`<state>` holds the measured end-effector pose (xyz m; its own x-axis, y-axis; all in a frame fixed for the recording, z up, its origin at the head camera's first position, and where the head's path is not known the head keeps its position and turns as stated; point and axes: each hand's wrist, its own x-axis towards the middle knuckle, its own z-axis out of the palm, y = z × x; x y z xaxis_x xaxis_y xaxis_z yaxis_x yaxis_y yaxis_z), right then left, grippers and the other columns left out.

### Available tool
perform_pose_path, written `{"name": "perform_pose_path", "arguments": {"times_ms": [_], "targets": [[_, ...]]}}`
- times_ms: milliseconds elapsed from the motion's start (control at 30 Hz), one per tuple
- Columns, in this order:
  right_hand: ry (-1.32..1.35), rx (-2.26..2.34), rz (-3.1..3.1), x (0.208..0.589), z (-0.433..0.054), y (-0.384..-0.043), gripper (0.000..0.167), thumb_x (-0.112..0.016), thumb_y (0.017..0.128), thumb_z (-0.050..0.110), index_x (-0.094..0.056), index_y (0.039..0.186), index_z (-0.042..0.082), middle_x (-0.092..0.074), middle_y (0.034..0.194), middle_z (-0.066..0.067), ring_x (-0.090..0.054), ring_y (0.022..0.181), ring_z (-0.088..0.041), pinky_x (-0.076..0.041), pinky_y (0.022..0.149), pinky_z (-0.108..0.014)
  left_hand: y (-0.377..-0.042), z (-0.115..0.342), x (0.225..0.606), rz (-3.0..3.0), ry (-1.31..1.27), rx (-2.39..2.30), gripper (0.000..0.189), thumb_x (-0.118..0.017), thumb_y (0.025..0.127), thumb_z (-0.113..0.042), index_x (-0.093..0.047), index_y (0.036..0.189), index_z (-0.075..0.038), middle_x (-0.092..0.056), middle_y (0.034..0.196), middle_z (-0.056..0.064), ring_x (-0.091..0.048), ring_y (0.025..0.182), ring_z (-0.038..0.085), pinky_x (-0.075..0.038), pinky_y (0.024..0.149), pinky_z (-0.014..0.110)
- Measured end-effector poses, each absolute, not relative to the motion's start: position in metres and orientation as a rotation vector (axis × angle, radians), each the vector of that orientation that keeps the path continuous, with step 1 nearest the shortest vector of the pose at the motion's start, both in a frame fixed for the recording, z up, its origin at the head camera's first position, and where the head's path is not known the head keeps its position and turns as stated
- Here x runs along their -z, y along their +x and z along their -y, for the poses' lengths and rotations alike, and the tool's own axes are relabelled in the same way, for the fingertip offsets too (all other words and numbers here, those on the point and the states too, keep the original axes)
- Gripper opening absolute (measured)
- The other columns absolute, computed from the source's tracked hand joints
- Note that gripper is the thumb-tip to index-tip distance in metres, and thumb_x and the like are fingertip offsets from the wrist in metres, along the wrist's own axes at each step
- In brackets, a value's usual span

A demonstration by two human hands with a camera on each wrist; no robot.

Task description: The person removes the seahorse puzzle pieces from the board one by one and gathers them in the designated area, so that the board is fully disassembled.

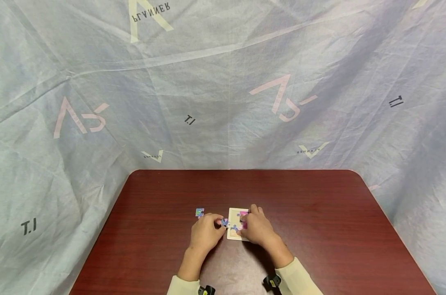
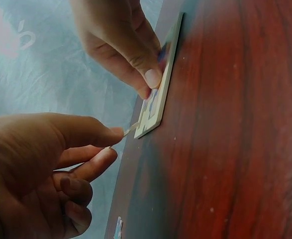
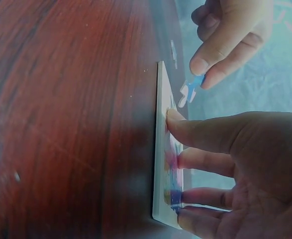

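Note:
My left hand (image 1: 206,233) pinches a blue jigsaw piece (image 3: 194,88) between thumb and finger, at the left edge of a pale puzzle tray (image 1: 229,235). In the left wrist view that piece (image 2: 131,129) appears thin and tilted, its tip close to the tray's corner; I cannot tell whether they touch. My right hand (image 1: 259,228) rests over the tray's right side. In the right wrist view its thumb and fingertips (image 3: 174,117) spread along the tray, touching it and the pink and purple pieces (image 3: 175,196). The palm hides part of the puzzle in the head view.
Another loose jigsaw piece (image 1: 199,212) lies on the dark red table (image 1: 152,229), beyond my left hand. Behind the table hangs a grey printed cloth (image 1: 223,90), which also covers the sides. Each wrist carries a small black camera (image 1: 271,282).

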<state>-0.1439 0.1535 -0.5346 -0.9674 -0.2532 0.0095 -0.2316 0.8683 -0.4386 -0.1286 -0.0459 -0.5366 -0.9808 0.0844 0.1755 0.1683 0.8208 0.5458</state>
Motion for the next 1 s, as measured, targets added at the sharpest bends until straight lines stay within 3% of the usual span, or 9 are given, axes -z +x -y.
{"name": "perform_pose_path", "arguments": {"times_ms": [633, 1000], "targets": [[-0.397, 0.686, -2.966, 0.532, -0.153, -0.143, 0.039, -0.094, 0.076, 0.024, -0.082, 0.110, 0.008, -0.053, 0.109, -0.013, -0.049, 0.104, -0.030, -0.054, 0.076, -0.046, -0.130, 0.058, 0.535, 2.864, -0.167, 0.884, 0.027, -0.088, 0.080, -0.018, -0.082, 0.106, -0.015, -0.076, 0.090, -0.005, -0.073, 0.083, 0.013, -0.057, 0.068, 0.038], [-0.392, 0.681, -2.965, 0.534, -0.153, -0.143, 0.039, -0.094, 0.075, 0.024, -0.082, 0.110, 0.009, -0.053, 0.108, -0.012, -0.049, 0.104, -0.030, -0.053, 0.075, -0.045, -0.128, 0.068, 0.535, 2.857, -0.129, 0.888, 0.028, -0.086, 0.078, -0.016, -0.083, 0.106, -0.015, -0.076, 0.092, -0.001, -0.074, 0.083, 0.020, -0.057, 0.067, 0.042]]}}
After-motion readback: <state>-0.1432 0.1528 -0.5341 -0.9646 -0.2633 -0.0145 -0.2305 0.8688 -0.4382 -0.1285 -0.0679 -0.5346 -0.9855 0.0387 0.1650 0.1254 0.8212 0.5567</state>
